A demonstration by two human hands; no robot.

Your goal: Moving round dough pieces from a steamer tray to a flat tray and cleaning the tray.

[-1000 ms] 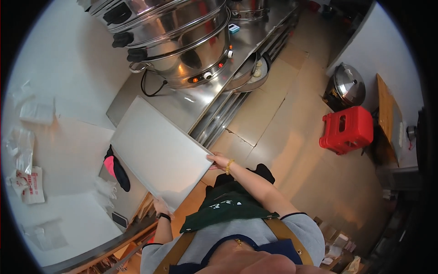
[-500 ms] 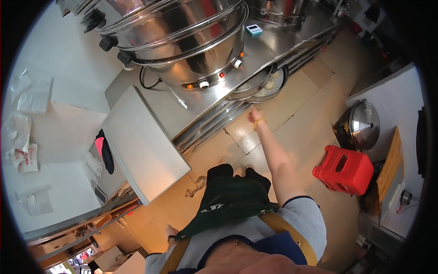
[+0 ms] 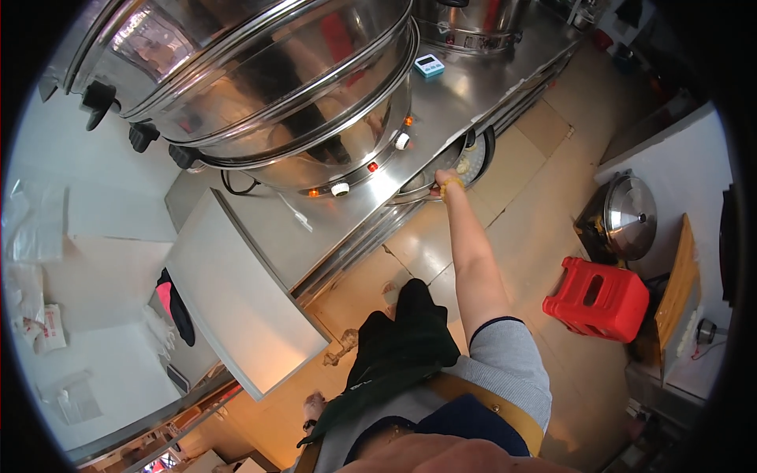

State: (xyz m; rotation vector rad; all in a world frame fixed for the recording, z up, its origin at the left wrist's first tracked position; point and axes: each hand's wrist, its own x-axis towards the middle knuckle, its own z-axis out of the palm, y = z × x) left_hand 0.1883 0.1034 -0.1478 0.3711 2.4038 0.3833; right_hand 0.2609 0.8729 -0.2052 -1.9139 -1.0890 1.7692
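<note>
My right hand [image 3: 445, 182] reaches down to the shelf level under the steel counter. Its fingers are closed at the rim of a round metal pan [image 3: 415, 187] that sticks out past the counter's edge; the fingertips are partly hidden. Close beside it is a round tray [image 3: 474, 164] with pale pieces, perhaps dumplings, partly under the counter. My left hand [image 3: 314, 406] hangs low beside the dark apron, away from any object; its fingers are too small and unclear to read. A large stacked steel steamer [image 3: 315, 162] with lit orange lamps and white knobs stands on the counter above.
A white timer [image 3: 429, 65] and another steel pot [image 3: 465, 27] sit on the counter. A white panel [image 3: 236, 292] leans at the left. On the right are a red plastic crate-like container [image 3: 597, 299], a lidded pot [image 3: 627, 217] and a wooden board [image 3: 680, 288].
My right hand has moved forward from above the floor to the pan's rim. My body has leaned toward the counter, and the steamer fills more of the view.
</note>
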